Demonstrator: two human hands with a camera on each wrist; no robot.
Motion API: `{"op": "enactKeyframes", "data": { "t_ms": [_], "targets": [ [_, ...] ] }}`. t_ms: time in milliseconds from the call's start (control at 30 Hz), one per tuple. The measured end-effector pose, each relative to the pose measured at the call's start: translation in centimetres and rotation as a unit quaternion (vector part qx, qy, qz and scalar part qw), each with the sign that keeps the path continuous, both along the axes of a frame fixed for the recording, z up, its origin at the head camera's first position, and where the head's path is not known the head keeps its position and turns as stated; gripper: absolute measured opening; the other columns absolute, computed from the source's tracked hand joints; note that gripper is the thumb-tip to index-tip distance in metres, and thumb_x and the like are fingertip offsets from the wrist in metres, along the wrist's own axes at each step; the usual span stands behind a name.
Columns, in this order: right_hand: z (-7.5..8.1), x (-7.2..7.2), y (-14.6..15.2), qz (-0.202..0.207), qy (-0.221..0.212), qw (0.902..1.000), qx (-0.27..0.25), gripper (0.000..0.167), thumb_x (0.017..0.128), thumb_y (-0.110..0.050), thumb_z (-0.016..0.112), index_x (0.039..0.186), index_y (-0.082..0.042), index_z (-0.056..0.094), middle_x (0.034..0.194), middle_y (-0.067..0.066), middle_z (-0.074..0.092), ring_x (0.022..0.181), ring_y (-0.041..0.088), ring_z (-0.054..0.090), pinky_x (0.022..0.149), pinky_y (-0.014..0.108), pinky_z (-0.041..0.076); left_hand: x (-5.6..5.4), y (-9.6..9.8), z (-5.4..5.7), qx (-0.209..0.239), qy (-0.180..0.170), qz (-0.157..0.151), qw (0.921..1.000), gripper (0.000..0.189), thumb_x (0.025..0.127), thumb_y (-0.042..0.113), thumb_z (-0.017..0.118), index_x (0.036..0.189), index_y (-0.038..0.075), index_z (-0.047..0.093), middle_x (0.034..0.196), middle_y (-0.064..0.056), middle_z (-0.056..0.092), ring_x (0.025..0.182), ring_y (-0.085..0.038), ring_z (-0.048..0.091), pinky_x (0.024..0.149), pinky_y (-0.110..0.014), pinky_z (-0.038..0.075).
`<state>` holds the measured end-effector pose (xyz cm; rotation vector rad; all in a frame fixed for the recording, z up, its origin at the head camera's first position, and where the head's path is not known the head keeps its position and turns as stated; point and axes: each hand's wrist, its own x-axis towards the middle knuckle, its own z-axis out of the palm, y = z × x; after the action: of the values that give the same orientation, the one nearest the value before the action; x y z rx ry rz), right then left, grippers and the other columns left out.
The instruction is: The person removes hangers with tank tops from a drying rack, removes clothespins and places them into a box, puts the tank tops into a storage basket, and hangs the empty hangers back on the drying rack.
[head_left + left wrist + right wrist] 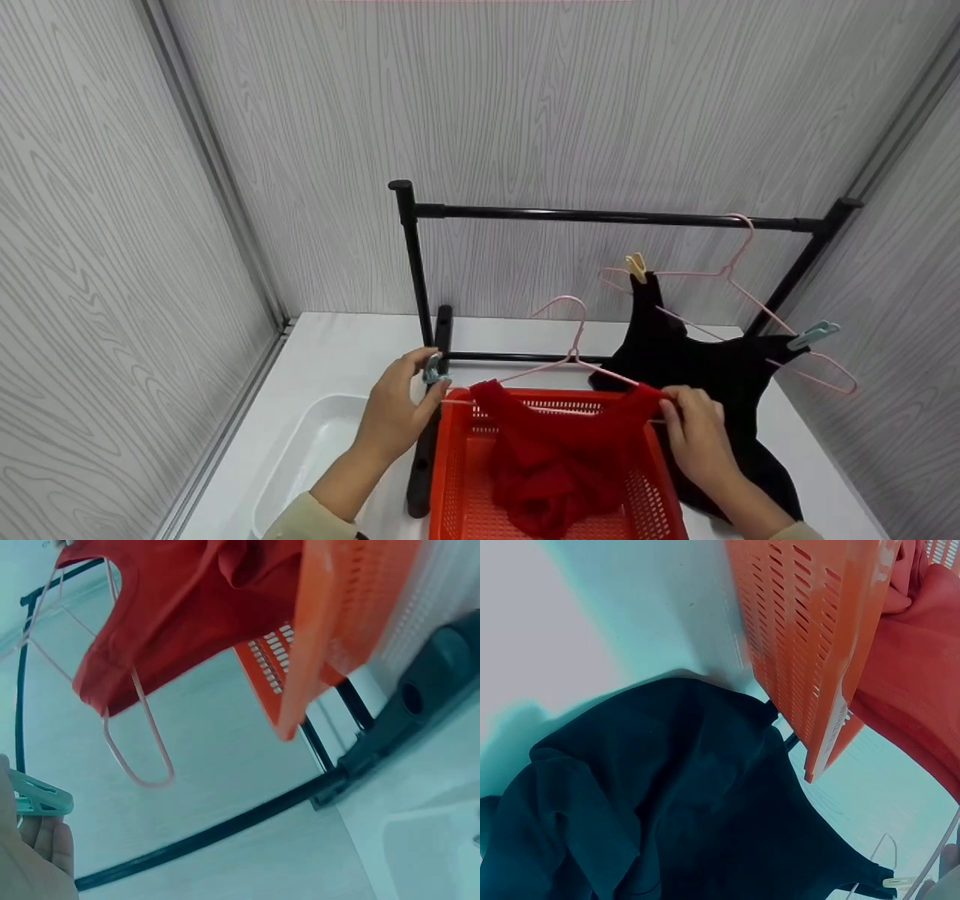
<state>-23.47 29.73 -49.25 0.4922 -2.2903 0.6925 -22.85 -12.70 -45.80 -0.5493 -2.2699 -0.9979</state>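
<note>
In the head view my left hand (391, 414) pinches a teal clothespin (433, 371) between thumb and fingers, just left of a pink hanger (574, 354). A red garment (559, 457) hangs by its straps on this hanger, its lower part bunched inside the red basket (444, 469). My right hand (697, 435) pinches the hanger's right arm at the garment's right strap. The left wrist view shows the left strap (105, 679) looped over the hanger with no clip on it, and the clothespin (45, 796) beside the hanger's end.
Behind the basket stands a black rack (585, 215). A black garment (712, 375) hangs from it on another pink hanger (739, 281), clipped by a yellow clothespin (636, 266) and a teal one (814, 334). A white tray (304, 427) lies at the left.
</note>
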Motion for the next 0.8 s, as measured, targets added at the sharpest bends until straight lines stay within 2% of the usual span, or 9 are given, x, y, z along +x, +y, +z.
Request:
{"op": "enactKeyframes", "data": {
  "t_ms": [167,433,800],
  "targets": [
    [-0.1,0.0,0.0,0.001,-0.006,1.0,-0.008,0.01,0.091,0.005,0.064,0.099,-0.001,0.062,0.087,0.009,0.066,0.083,0.021,0.052,0.08,0.039,0.031,0.4,-1.8,-1.3,0.002,-0.014,0.031,0.9994,0.044,0.093,0.022,0.073,0.131,0.007,0.057,0.115,-0.004,0.067,0.109,-0.02,0.062,0.095,-0.042,0.052],
    [-0.2,0.0,0.2,-0.002,-0.008,0.9999,-0.012,0.01,0.091,0.005,0.064,0.099,-0.001,0.063,0.086,0.009,0.065,0.083,0.022,0.052,0.081,0.04,0.032,0.7,-3.5,-4.0,0.0,-0.026,0.071,0.9972,0.047,0.088,0.019,0.078,0.128,0.005,0.058,0.109,-0.005,0.067,0.104,-0.022,0.063,0.09,-0.042,0.053],
    [-0.3,0.2,0.5,-0.005,-0.004,0.9998,-0.018,0.011,0.091,0.006,0.063,0.099,-0.002,0.063,0.087,0.011,0.066,0.084,0.023,0.052,0.081,0.041,0.032,0.9,-5.8,-7.0,-0.005,-0.114,0.103,0.988,0.049,0.089,0.02,0.078,0.131,0.004,0.057,0.111,-0.009,0.066,0.106,-0.029,0.063,0.092,-0.047,0.051]
  ]
}}
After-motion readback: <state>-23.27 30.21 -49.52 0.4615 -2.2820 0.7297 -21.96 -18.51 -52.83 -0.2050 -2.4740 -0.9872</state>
